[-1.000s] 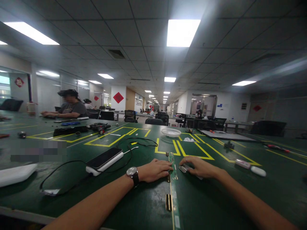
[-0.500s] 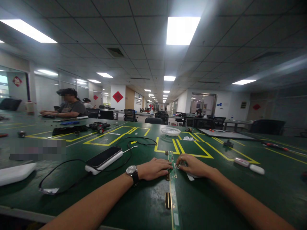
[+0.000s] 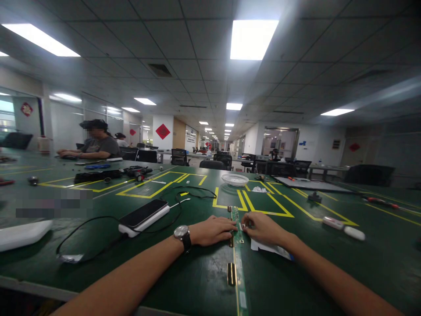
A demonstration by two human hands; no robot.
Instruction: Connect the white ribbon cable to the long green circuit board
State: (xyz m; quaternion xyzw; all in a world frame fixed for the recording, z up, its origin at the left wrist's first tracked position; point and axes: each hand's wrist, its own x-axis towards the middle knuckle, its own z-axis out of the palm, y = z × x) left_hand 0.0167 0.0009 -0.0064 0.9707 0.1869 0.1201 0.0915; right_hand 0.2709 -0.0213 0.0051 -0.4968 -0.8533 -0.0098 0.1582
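A long, narrow green circuit board (image 3: 239, 267) lies lengthwise in front of me, with dark, gold-edged flex tabs (image 3: 231, 274) along its left side. My left hand (image 3: 213, 230) rests flat from the left, its fingertips on the board's far part. At the right edge of the board, my right hand (image 3: 264, 228) has thumb and forefinger pinched together. What they hold, if anything, is too small to name. A white sheet, like paper or cloth (image 3: 269, 249), shows beneath the right wrist.
Left of my hands, a phone (image 3: 144, 213) lies on a white block beside a looped black cable (image 3: 88, 218). Farther off stands a clear ribbed dish (image 3: 234, 180). A pink-and-white object (image 3: 344, 227) and a screwdriver (image 3: 381, 202) lie to the right. A person (image 3: 98, 142) sits at far left.
My right hand has shifted slightly left along the board's edge. More of the white sheet shows beneath it. My left hand keeps its place on the board.
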